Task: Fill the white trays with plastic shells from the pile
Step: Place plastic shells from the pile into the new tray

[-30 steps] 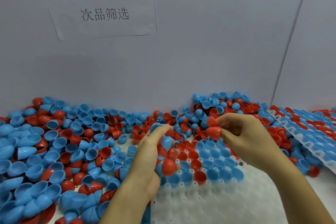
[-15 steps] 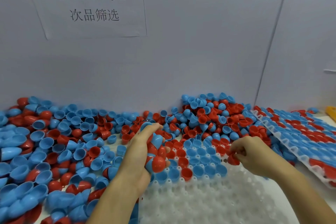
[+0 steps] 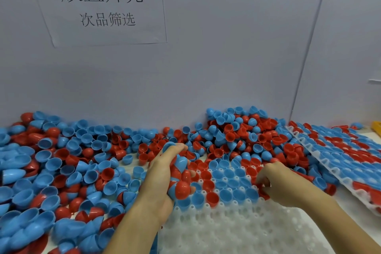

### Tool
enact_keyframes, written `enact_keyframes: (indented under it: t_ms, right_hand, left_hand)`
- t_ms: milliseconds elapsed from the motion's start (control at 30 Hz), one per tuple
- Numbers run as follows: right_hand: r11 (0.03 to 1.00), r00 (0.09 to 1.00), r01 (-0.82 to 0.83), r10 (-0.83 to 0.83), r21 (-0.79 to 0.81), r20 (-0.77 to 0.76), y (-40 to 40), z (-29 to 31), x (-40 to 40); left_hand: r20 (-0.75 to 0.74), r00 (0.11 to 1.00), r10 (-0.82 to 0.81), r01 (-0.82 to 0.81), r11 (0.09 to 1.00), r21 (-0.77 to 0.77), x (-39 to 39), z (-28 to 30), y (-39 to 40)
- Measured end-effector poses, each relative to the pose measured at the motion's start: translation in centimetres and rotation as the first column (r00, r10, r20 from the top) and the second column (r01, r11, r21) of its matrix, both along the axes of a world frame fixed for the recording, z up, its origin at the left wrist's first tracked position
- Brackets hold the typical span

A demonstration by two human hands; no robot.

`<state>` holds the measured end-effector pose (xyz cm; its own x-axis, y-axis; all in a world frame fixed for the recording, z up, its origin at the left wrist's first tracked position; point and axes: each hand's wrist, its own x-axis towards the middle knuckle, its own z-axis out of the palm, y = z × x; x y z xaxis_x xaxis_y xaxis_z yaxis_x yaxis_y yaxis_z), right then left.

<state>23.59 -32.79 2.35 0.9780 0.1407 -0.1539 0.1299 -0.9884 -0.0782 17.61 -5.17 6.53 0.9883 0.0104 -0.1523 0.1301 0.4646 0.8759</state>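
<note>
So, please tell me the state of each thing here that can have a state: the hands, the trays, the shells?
left hand: grips a bunch of red and blue shells
right hand: fingers curled on a red shell at the front tray
front tray: far rows filled, near rows empty
right tray: filled, tilted on shells
pile: loose, unsorted
paper sign: flat on the wall

pile (image 3: 68,163) left of tray (image 3: 237,227), filled tray (image 3: 348,163) right
</note>
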Motion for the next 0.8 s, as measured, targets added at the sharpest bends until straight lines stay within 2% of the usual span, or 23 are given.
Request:
enact_keyframes:
  t_ms: [533, 600, 700, 800]
  right_hand:
    - [1.000, 0.999, 0.004, -0.005, 0.026, 0.039, 0.5, 1.5, 0.1]
    - [0.999, 0.993, -0.005, 0.001, 0.032, 0.116, 1.0, 2.1, 0.0]
    - [0.970, 0.954, -0.128, 0.063, 0.207, 0.293, 3.4, 4.0, -0.7]
    - [0.837, 0.937, -0.297, 0.162, 0.459, 0.310, 7.5, 6.6, -2.5]
  left_hand:
    - [-0.025, 1.000, -0.003, 0.002, 0.999, -0.050, 0.2, -0.1, 0.3]
    - [-0.037, 0.999, 0.009, -0.011, 0.997, -0.072, 0.3, -0.1, 0.3]
    - [-0.066, 0.997, 0.033, -0.041, 0.991, -0.126, 0.5, -0.2, 0.3]
    - [-0.079, 0.995, 0.061, -0.074, 0.980, -0.184, 0.6, -0.3, 0.3]
